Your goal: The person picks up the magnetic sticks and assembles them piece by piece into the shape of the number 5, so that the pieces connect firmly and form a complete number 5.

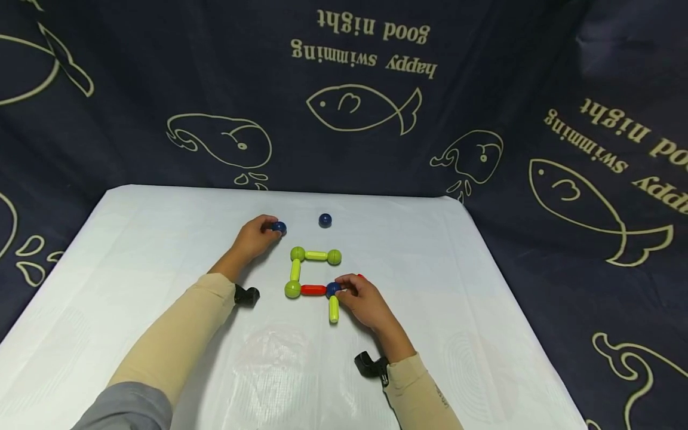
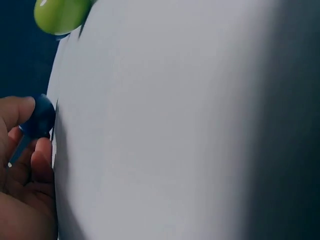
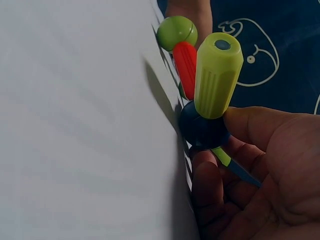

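My left hand [image 1: 254, 237] pinches a dark blue ball [image 1: 279, 227] between thumb and fingers, low over the white table; the left wrist view shows this blue ball [image 2: 42, 119] close up. My right hand [image 1: 371, 303] holds another blue ball [image 1: 332, 289], a corner of a frame of rods and balls. From that corner a red rod [image 1: 313, 290] runs left to a green ball [image 1: 292, 289]. A yellow-green rod [image 3: 218, 75] sticks out of it toward me, its other end free. Behind my right hand a small red tip [image 1: 361, 276] peeks out.
Two yellow-green rods and two green balls, one at the upper left corner [image 1: 298, 254] and one at the upper right [image 1: 334, 257], continue the frame. A loose blue ball [image 1: 325, 220] lies farther back on the white table [image 1: 430, 251]. Dark printed cloth [image 1: 215, 71] hangs behind.
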Tool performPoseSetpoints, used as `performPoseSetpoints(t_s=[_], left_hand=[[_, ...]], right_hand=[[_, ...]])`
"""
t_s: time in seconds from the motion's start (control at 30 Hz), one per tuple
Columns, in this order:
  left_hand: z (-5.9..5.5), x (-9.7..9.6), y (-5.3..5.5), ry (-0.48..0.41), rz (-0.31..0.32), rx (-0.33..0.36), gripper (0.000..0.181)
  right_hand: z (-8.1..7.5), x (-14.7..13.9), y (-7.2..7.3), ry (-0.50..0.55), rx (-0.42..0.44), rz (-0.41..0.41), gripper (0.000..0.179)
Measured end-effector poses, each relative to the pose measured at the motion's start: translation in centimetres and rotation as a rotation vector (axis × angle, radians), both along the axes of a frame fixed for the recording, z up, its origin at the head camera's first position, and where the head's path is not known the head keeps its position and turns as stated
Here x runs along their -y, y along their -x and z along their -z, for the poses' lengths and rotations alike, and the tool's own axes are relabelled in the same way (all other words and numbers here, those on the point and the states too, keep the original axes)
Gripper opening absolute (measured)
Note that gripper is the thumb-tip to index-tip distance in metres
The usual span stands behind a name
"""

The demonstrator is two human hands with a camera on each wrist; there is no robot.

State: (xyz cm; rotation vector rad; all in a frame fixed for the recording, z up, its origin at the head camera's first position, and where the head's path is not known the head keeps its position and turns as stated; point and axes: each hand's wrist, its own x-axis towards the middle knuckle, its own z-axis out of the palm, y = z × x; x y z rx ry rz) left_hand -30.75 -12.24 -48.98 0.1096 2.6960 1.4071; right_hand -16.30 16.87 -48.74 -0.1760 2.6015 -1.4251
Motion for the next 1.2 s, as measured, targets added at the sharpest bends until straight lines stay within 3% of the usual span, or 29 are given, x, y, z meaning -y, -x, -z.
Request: performPoseSetpoints(t_s=[0.27, 0.47, 0.67, 0.93, 1.2], left_hand=[[-0.1, 0.8, -1.2, -0.271, 0.020, 0.118, 0.045], [-0.9, 0.8, -3.2, -0.359, 0.082, 0.173, 0.045], [-1.8, 0.3, -5.3, -0.367, 0.140, 0.146, 0.046], [-2.8, -0.4, -8.3, -0.354, 0.137, 0.084, 0.044], [-3.2, -2.0, -11.6, -0.337, 0.192, 0.037, 0.040]], right_hand=[[0.0, 0.1, 0.0, 0.007, 0.001, 0.001, 0.023], [0.1, 0.1, -0.1, 0.012, -0.005, -0.002, 0.023], [0.1, 0.0, 0.0, 0.009, -0.009, -0.004, 0.023], [0.1, 0.0, 0.1, 0.001, -0.008, 0.006, 0.023], [0.0, 0.0, -0.1, 0.013, -0.006, 0.011, 0.023]])
